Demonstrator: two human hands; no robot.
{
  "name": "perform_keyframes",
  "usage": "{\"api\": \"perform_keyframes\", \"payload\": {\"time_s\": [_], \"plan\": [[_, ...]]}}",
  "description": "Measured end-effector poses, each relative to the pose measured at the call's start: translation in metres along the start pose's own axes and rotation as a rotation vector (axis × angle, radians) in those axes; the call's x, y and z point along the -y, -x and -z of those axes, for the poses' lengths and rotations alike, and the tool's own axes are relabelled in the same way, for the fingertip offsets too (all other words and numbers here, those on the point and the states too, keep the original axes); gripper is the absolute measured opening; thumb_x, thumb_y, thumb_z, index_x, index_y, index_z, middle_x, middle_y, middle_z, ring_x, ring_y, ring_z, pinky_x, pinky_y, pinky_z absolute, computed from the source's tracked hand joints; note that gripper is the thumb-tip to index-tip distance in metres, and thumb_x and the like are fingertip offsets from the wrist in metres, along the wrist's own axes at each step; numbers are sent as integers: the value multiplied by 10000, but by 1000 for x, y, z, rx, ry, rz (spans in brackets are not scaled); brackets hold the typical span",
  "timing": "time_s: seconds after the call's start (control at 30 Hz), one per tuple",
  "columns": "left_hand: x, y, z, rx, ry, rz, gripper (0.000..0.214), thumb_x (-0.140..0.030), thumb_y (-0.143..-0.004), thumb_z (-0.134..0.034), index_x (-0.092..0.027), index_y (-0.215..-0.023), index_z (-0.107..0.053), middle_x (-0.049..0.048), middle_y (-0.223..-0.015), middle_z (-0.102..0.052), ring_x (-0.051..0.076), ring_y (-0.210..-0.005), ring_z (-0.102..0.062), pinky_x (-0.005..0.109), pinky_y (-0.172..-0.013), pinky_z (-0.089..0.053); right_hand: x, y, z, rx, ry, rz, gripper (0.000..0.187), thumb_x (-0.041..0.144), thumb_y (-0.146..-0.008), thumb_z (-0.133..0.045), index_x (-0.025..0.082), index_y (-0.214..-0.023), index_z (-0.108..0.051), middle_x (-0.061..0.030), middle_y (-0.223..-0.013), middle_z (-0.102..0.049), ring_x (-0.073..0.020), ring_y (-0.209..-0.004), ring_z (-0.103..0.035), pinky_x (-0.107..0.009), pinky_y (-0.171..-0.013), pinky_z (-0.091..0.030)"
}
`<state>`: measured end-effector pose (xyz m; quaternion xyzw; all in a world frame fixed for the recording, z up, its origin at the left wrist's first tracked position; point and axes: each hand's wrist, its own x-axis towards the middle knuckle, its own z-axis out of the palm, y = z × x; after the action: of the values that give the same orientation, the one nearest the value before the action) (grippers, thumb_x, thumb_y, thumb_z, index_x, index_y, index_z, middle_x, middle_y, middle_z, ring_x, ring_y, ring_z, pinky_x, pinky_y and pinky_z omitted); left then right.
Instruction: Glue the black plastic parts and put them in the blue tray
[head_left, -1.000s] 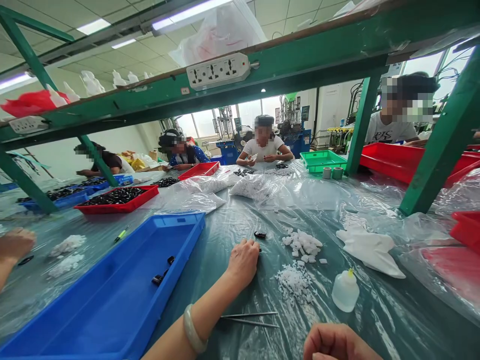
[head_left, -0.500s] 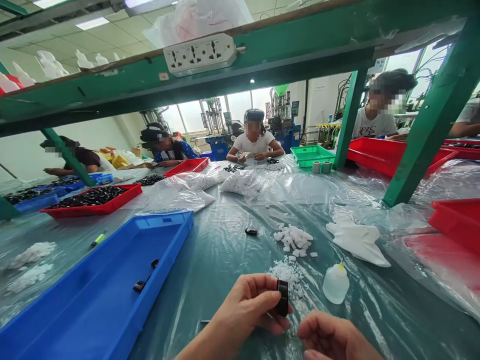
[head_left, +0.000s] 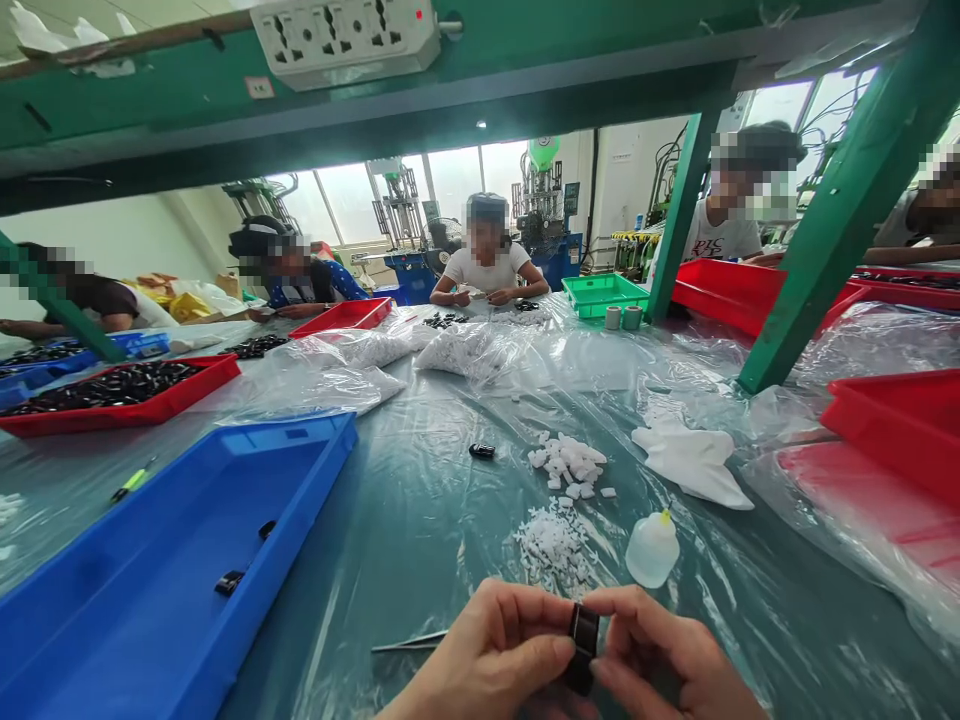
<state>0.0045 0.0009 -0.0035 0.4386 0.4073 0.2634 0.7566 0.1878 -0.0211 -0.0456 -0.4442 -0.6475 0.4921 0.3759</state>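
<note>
Leftmost, a red tray [head_left: 204,385] heaped with black pieces [head_left: 112,387] sits on the plastic-covered bench [head_left: 405,500]. Next comes a green pen [head_left: 135,484], lying near a long blue tray [head_left: 150,570]; two small black items [head_left: 229,582] rest inside that tray, towards its right wall. Thin rods [head_left: 405,643] lie right of the tray, running in behind the left hand [head_left: 499,650]. Farther back, a single loose black piece [head_left: 482,451] lies on the bench.

The left hand pinches a dark part [head_left: 583,640] between thumb and bent fingers, gripping it from the left and holding it raised just in front of a heap of fine white bits [head_left: 556,545]. Behind that heap are chunkier white pieces [head_left: 568,462]. On the part's other side, the right hand [head_left: 667,650] pinches too, forefinger at the top and thumb lower down.

Beyond the right hand stands a bottle [head_left: 652,550] with a yellow tip, then a crumpled white sheet [head_left: 694,462] and, rightmost, another red tray [head_left: 900,420].
</note>
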Motion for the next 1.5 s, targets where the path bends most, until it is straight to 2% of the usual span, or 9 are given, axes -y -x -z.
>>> {"api": "perform_keyframes", "payload": {"time_s": [0.5, 0.7, 0.87, 1.0, 1.13, 1.27, 1.37, 1.43, 1.5], "plan": [[5, -4, 3, 76, 108, 18, 313, -343, -722, -716, -70, -876, -710, 93, -718, -684, 132, -578, -677, 144, -476, -513, -1, 0, 2, -37, -17, 132, 255, 352, -858, -521, 260, -1074, -619, 28, -640, -566, -109, -551, -505, -203, -527, -410], [12, -7, 5, 80, 176, -70, 758, -336, -684, -761, -261, -1351, -408, 9, -609, -697, 150, -534, -686, 177, -457, -529, 3, -2, 3, 30, -1, 141, 352, 396, -888, -452, 180, -1122, -603, 7, -613, -564, -120, -535, -528, -212, -525, -431], [6, -1, -2, 51, 103, -88, 303, -348, -708, -737, -160, -946, -730, 43, -661, -730, 94, -538, -665, 136, -502, -516, 13, -8, 5, 134, -14, 126, 381, 435, -908, -402, 186, -1068, -641, 0, -631, -565, -104, -501, -453, -204, -479, -398], [-1, 3, -5, 117, 138, -97, 338, -309, -668, -759, -154, -967, -727, 93, -812, -752, 161, -710, -702, 194, -610, -539, 17, -9, 5, 145, -12, 137, 390, 420, -917, -377, 177, -1050, -651, -1, -616, -590, -104, -486, -481, -196, -465, -407], [3, -3, -3, 128, 207, -129, 347, -219, -594, -801, -152, -924, -714, 74, -762, -746, 162, -648, -705, 204, -583, -545, 10, -2, 6, -32, 178, 272, 254, 283, -898, -452, 223, -1068, -630, -14, -770, -692, -134, -655, -637, -200, -624, -490], [6, -10, 1, -53, 144, -93, 303, -279, -620, -781, -121, -842, -647, 56, -577, -708, 141, -454, -652, 155, -398, -471, 10, 4, 16, -517, 317, 502, 175, 204, -832, -568, 296, -978, -600, 45, -694, -626, -99, -582, -587, -167, -578, -456], [4, -10, 1, -144, 42, -33, 318, -350, -650, -736, -120, -836, -621, 30, -468, -653, 104, -329, -548, 146, -317, -384, 19, 1, 31, -759, 302, 494, 182, 247, -801, -599, 265, -976, -555, 5, -771, -552, -135, -673, -545, -203, -604, -465], [2, -8, 0, -180, -44, 7, 309, -381, -671, -703, -121, -820, -625, -2, -410, -593, 81, -284, -461, 150, -289, -305, 23, -1, 38, -767, 307, 527, 176, 219, -799, -591, 255, -962, -535, -5, -789, -518, -145, -705, -528, -213, -608, -469], [1, -6, -2, -201, -142, -2, 282, -386, -667, -700, -124, -748, -635, -51, -386, -491, 51, -293, -366, 166, -307, -225, 25, -2, 39, -624, 365, 616, 189, 149, -806, -570, 256, -958, -538, 7, -749, -517, -129, -642, -516, -203, -562, -456]]}}
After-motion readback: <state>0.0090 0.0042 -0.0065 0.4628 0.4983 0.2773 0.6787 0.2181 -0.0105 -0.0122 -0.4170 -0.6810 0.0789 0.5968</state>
